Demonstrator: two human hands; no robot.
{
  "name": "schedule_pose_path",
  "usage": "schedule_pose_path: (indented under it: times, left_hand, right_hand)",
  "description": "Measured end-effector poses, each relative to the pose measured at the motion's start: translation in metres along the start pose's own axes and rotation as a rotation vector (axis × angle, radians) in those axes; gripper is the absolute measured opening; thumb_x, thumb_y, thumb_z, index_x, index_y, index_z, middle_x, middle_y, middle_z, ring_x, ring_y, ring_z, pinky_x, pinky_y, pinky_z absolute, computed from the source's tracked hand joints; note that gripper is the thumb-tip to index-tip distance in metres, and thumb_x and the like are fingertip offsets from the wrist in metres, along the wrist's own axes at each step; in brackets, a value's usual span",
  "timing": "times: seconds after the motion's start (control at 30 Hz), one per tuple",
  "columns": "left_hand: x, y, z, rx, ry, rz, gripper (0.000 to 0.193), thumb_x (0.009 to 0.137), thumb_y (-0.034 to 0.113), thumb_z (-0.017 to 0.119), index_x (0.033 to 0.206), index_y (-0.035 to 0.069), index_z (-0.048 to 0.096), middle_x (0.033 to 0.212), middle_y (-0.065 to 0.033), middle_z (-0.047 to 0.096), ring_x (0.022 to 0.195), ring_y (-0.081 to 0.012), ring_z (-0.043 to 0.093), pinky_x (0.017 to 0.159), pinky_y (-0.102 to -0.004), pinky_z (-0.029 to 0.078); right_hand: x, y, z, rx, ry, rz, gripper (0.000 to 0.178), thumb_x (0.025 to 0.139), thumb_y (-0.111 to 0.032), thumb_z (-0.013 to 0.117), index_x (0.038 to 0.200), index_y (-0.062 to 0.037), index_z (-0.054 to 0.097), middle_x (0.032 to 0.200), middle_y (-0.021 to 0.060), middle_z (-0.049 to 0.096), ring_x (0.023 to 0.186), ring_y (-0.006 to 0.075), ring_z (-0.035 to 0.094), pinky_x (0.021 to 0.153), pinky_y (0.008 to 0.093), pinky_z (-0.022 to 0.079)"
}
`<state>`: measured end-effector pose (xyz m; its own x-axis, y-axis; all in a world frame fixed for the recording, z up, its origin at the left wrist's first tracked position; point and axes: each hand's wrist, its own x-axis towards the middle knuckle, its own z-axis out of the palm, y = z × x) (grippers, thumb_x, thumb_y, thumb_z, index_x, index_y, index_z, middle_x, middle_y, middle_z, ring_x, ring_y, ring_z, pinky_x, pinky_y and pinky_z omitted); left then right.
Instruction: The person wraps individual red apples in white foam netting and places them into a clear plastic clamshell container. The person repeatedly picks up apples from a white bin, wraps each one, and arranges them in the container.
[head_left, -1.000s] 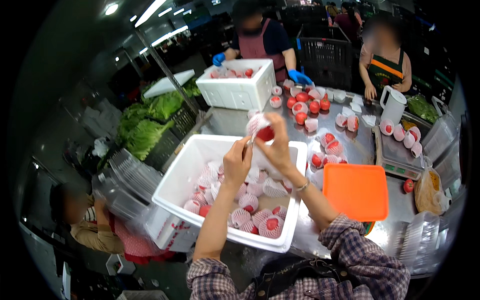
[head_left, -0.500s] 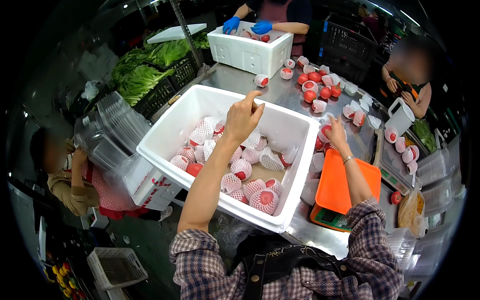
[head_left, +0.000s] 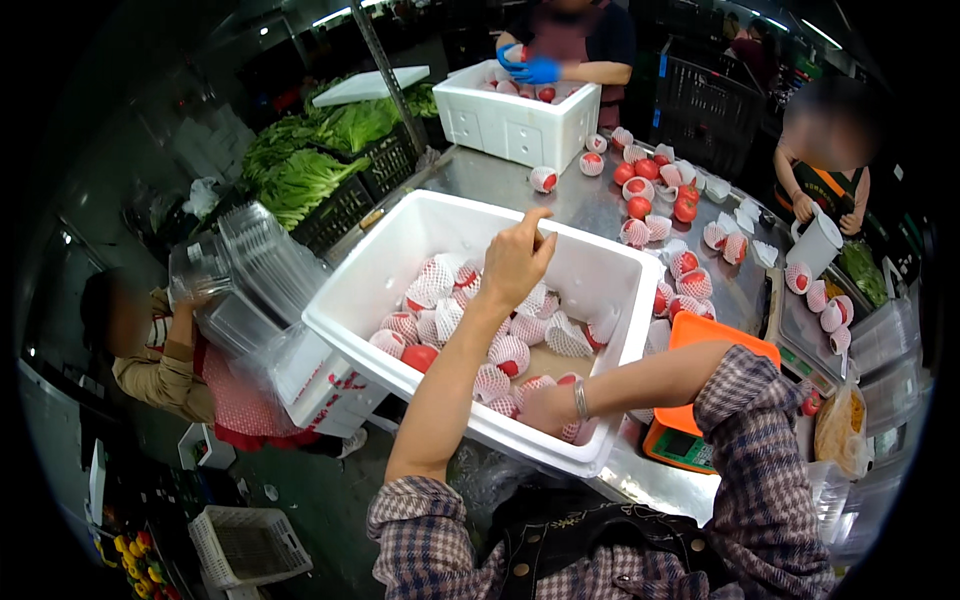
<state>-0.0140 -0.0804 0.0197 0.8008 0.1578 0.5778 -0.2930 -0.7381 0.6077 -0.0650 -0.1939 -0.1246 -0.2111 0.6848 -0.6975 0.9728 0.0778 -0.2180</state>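
Note:
A large white foam box [head_left: 352, 345] in front of me holds red tomatoes, most of them in white foam net sleeves [head_left: 509, 355]. Over the box's far side is my left hand [head_left: 518, 262], thumb and forefinger apart, the other fingers curled, with nothing visible in it. My right hand [head_left: 550, 408] reaches down into the near right corner of the box, among netted tomatoes. Its fingers are hidden there, so I cannot tell whether it grips one. One bare tomato [head_left: 419, 357] lies near the box's left wall.
An orange scale [head_left: 676, 412] stands right of the box on the metal table [head_left: 478, 172]. Loose tomatoes [head_left: 640, 188] lie beyond it, and a white pitcher [head_left: 818, 243] at far right. A blue-gloved person works at another foam box [head_left: 515, 125]. Clear plastic trays [head_left: 262, 265] are stacked at left.
My right hand has moved left from the tomatoes beyond the scale into the foam box. My left hand keeps its place over the box. The gloved person now lifts a netted tomato.

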Motion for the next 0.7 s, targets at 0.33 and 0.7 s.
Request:
schedule_pose_path:
  times: [0.33,0.7]
  left_hand:
    - [0.003,-0.009,-0.003,-0.110,0.177,-0.126,0.025,0.080,0.015,0.063,0.101,0.003,0.058,0.067,-0.0124,0.062,0.061,-0.0244,0.061,0.061,-0.0344,0.048]
    - [-0.002,0.008,-0.016,-0.987,-0.494,-0.545,0.073,0.085,0.046,0.057,0.137,0.010,0.020,0.125,-0.0201,0.043,0.100,-0.0345,0.058,0.078,-0.0427,0.053]
  right_hand:
    - [-0.098,0.068,-0.062,0.947,0.261,0.040,0.075,0.072,-0.037,0.070,0.131,-0.0056,0.036,0.105,0.0129,0.058,0.095,0.0204,0.059,0.069,0.0324,0.053]
    - [-0.157,0.096,-0.055,1.674,1.691,-0.473,0.059,0.083,-0.037,0.061,0.127,-0.0106,0.033,0.120,0.0097,0.046,0.108,0.0208,0.054,0.081,0.0379,0.053]
